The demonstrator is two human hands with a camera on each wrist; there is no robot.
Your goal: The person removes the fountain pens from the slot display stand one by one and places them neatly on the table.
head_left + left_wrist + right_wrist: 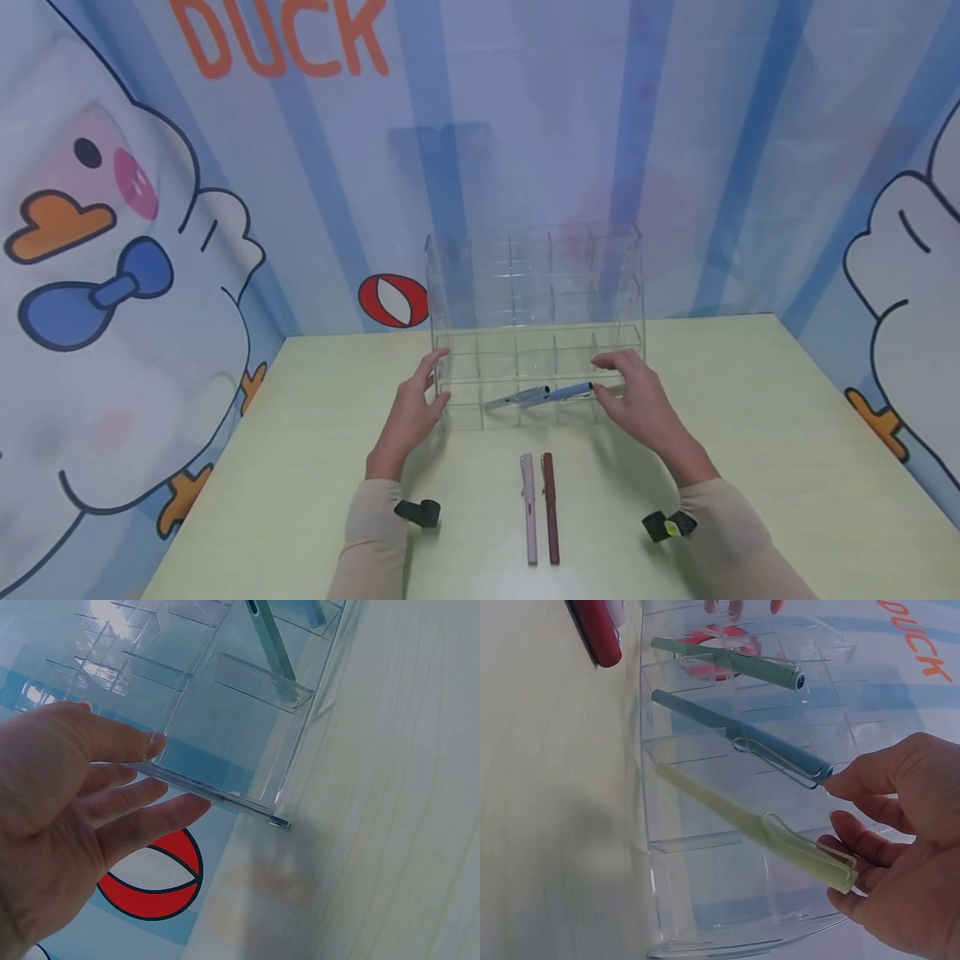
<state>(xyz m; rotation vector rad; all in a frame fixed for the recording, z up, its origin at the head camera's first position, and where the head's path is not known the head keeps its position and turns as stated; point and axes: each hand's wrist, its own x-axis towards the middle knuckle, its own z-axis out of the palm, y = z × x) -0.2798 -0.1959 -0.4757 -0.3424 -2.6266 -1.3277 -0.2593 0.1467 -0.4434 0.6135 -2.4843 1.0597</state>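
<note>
A clear acrylic rack (536,337) with tiered compartments stands at the table's back. At its left side wall, my left hand (75,802) has the thumb on one side of the edge and nearly straight fingers on the other, pinching it lightly. A green pen (761,669), a blue pen (735,731) and a pale yellow pen (769,836) lean in the front compartments, clip ends up. My right hand (907,840) is at the rack's right end with loosely bent fingers. Its thumb tip touches the blue pen's end; the other fingertips are beside the yellow pen's end.
On the table (262,500) in front of the rack, a lilac pen (529,508) and a dark red pen (551,508) lie side by side between the forearms. A printed curtain (525,125) hangs close behind the rack. Each wrist wears a small black camera.
</note>
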